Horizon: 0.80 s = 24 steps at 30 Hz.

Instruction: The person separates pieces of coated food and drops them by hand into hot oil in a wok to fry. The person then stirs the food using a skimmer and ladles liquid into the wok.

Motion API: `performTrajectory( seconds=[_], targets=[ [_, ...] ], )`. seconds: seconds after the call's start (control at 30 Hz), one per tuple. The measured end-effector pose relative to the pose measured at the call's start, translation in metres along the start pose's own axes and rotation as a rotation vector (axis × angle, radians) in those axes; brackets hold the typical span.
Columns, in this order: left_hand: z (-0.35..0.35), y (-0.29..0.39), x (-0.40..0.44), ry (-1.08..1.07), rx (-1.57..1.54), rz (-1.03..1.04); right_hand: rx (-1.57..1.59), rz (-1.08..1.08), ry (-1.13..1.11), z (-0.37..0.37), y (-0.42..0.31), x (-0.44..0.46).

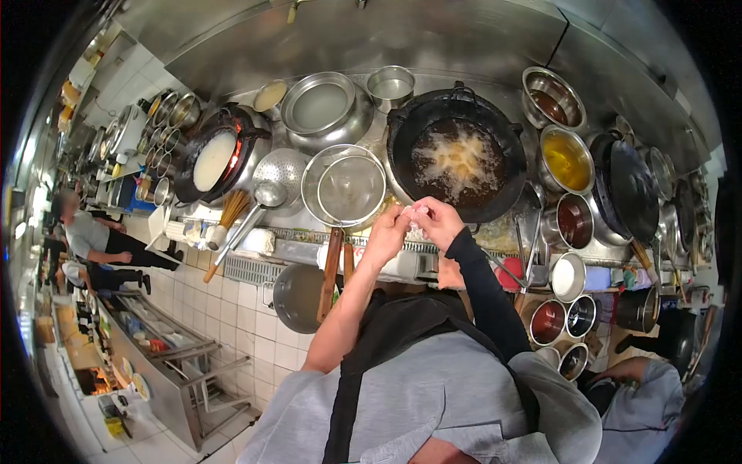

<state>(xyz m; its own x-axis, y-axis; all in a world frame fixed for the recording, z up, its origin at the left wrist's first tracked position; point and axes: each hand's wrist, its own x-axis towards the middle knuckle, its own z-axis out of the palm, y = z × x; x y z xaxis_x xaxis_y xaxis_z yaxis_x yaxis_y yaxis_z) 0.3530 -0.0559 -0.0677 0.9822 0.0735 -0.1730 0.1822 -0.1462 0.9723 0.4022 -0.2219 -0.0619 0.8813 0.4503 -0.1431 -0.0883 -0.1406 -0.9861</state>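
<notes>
My left hand (389, 233) and my right hand (438, 223) meet at the near edge of a large black wok (400, 166). Both are closed in a pinch, fingertips together, on a small whitish-pink piece (414, 210). It looks soft and raw, but its kind is too small to make out. Inside the wok, dark oil bubbles hard around a golden frying mass (462, 155). Just left of my hands, two wire strainers (352, 189) rest one in the other, their wooden handles (332, 267) pointing toward me.
A perforated skimmer (280, 172) and a ladle (246, 230) lie left of the strainers. A second wok (185, 185) holds pale liquid over flame. Sauce pots (573, 222) and a yellow oil bowl (568, 160) stand right. Close at right is another person (641, 402); more people stand far left.
</notes>
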Motion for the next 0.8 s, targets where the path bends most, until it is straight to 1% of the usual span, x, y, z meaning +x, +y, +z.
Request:
performTrajectory(
  seconds=[0.03,0.1,0.13,0.23,0.3,0.33,0.37,0.4,0.43,0.5,0.53,0.63,0.67,0.73,0.77,0.8],
  targets=[
    [0.001,-0.003,0.001,-0.001,-0.032,-0.027,-0.141,-0.062,0.033,0.001,-0.003,-0.001],
    [0.007,-0.017,0.004,0.044,-0.05,-0.013,-0.427,-0.187,0.096,0.002,-0.008,-0.001],
    [0.01,-0.022,0.005,0.07,-0.058,-0.006,-0.446,-0.184,0.087,0.002,-0.002,0.001],
    [0.016,-0.033,0.006,0.187,0.098,0.204,-0.469,-0.184,0.054,0.0,0.019,0.006],
    [0.001,-0.064,0.022,0.359,0.138,0.178,-0.442,-0.193,0.027,-0.001,0.026,0.003],
    [-0.013,-0.074,0.029,0.446,0.158,0.165,-0.278,-0.044,-0.018,-0.003,0.018,-0.002],
    [-0.038,-0.064,0.028,0.329,0.086,-0.074,-0.116,0.105,-0.061,-0.009,0.003,-0.011],
    [-0.051,-0.059,0.028,0.271,-0.11,-0.16,0.047,0.255,-0.101,-0.013,-0.005,-0.017],
    [-0.058,-0.052,0.026,0.214,-0.304,-0.246,0.175,0.232,-0.078,-0.016,-0.004,-0.017],
    [-0.056,-0.035,0.017,0.148,-0.492,-0.262,0.435,0.183,-0.037,-0.016,0.001,-0.012],
    [-0.053,-0.026,0.013,0.114,-0.587,-0.267,0.589,0.213,-0.032,-0.015,0.003,-0.01],
    [-0.041,-0.015,0.009,0.036,-0.815,-0.285,0.414,0.139,-0.046,-0.01,0.016,-0.005],
    [-0.039,-0.014,0.008,0.007,-0.843,-0.283,0.36,0.181,-0.023,-0.007,0.021,-0.004],
    [-0.034,-0.014,0.008,-0.021,-0.937,-0.297,0.258,0.149,0.063,0.006,0.028,-0.001],
    [-0.032,-0.014,0.008,-0.035,-0.982,-0.303,0.208,0.131,0.105,0.012,0.036,0.002],
    [-0.032,-0.008,0.005,-0.051,-1.002,-0.297,0.091,0.054,0.109,0.015,0.04,0.005]
  ],
)
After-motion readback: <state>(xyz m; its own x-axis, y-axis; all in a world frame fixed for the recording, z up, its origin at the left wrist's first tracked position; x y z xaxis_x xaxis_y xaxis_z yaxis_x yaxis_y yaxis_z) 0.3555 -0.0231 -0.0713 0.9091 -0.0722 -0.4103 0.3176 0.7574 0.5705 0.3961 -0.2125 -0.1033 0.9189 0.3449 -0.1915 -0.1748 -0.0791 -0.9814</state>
